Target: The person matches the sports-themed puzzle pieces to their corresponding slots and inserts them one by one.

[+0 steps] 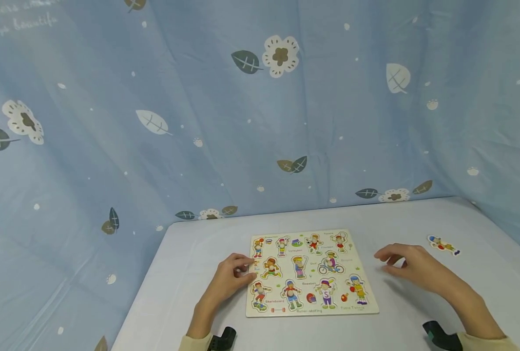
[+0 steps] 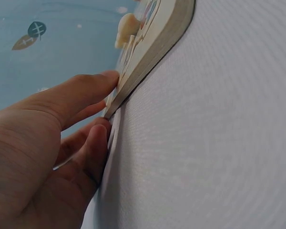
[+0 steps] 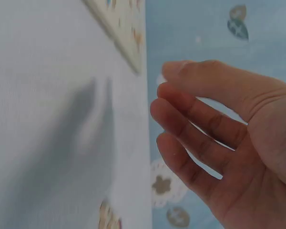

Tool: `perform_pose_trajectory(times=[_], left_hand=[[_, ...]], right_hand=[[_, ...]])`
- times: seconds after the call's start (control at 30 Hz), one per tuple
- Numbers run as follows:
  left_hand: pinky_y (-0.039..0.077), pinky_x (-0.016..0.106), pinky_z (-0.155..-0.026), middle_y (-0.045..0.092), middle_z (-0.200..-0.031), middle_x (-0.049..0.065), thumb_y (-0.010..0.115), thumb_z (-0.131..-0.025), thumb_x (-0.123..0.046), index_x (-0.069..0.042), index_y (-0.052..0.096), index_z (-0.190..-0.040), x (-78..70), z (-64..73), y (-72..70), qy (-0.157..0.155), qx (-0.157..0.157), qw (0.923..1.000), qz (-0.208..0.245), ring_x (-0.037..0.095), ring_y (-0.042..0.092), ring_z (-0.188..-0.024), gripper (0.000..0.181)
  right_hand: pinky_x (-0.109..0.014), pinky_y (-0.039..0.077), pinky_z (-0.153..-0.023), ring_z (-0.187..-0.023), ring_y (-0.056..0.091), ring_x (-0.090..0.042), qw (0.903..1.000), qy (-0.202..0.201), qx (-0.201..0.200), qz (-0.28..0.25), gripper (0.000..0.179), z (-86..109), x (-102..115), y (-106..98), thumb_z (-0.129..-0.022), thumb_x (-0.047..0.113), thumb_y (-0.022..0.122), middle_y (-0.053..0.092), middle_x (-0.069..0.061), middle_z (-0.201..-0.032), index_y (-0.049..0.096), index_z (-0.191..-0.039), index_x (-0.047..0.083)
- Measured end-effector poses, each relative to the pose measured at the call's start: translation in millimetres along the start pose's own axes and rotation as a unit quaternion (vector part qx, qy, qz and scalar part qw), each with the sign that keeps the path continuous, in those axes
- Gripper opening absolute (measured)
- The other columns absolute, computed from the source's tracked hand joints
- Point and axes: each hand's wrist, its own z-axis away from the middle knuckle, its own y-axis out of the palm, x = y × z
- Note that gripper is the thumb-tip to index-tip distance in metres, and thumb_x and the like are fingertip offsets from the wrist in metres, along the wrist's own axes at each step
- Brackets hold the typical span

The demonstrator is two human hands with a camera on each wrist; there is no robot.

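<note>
A wooden knob puzzle board (image 1: 281, 312) with cartoon figures playing sports lies flat on the table. At its left edge is my left hand (image 1: 230, 279), thumb and fingertips resting against the rim. The left wrist view shows this hand (image 2: 52, 138) at the board's edge (image 2: 148, 64), near a round wooden knob (image 2: 127, 28). My right hand (image 1: 411, 265) hovers to the right of the board with nothing in it. Its fingers (image 3: 181, 121) are loosely bent and apart from the thumb. Beyond that hand a loose puzzle piece (image 1: 444, 245), a figure in a blue cap, lies on the table.
A white cloth (image 1: 189, 253) covers the table. Behind and beside it hangs a blue curtain (image 1: 224, 146) printed with leaves and flowers. Each wrist carries a black camera mount, one on the left (image 1: 222, 338) and one on the right (image 1: 441, 335).
</note>
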Motion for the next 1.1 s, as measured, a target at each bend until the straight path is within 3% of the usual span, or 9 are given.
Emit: perform_pose_trajectory(times=[0.37, 0.5, 0.77, 1.1], left_hand=[[0.052, 0.019, -0.072, 0.062, -0.11, 0.001, 0.079, -0.082, -0.025, -0.012, 0.072, -0.115, -1.1, 2.0, -2.1, -0.005, -0.008, 0.9999, -0.006, 0.012, 0.058, -0.086, 0.036], [0.052, 0.019, -0.072, 0.062, -0.111, 0.001, 0.079, -0.083, -0.025, -0.012, 0.072, -0.115, -0.6, 1.4, -1.9, -0.002, -0.006, 1.0, -0.006, 0.012, 0.058, -0.085, 0.036], [0.052, 0.019, -0.073, 0.063, -0.111, 0.002, 0.079, -0.082, -0.022, -0.011, 0.072, -0.115, -2.2, 1.0, -2.4, -0.003, -0.007, 1.0, -0.005, 0.011, 0.058, -0.086, 0.035], [0.052, 0.019, -0.073, 0.062, -0.111, 0.003, 0.079, -0.083, -0.024, -0.01, 0.072, -0.116, -2.7, 0.3, -1.3, -0.005, 0.001, 1.0, 0.002, 0.014, 0.058, -0.087, 0.037]], right_hand=[[-0.02, 0.051, -0.064, -0.076, 0.055, 0.005, 0.9989, 0.032, 0.035, 0.007, 0.026, 12.4, -48, -17, -0.08, 0.009, 0.077, 0.07, -0.001, -0.096, 0.07, -0.104, 0.006], [-0.02, 0.051, -0.063, -0.074, 0.056, 0.004, 0.9966, 0.067, 0.048, 0.009, 0.025, 17.1, -60, -25, -0.082, 0.012, 0.076, 0.069, 0.0, -0.093, 0.07, -0.104, 0.003], [-0.02, 0.046, -0.06, -0.07, 0.052, 0.008, 0.9919, 0.105, 0.052, 0.049, 0.024, 23.2, -74, -32, -0.082, 0.026, 0.078, 0.066, 0.007, -0.085, 0.072, -0.098, 0.009], [-0.02, 0.049, -0.061, -0.07, 0.056, 0.006, 0.9861, 0.133, 0.099, 0.01, 0.021, 26.8, -83, -33, -0.085, 0.024, 0.075, 0.07, 0.004, -0.088, 0.072, -0.097, 0.007]])
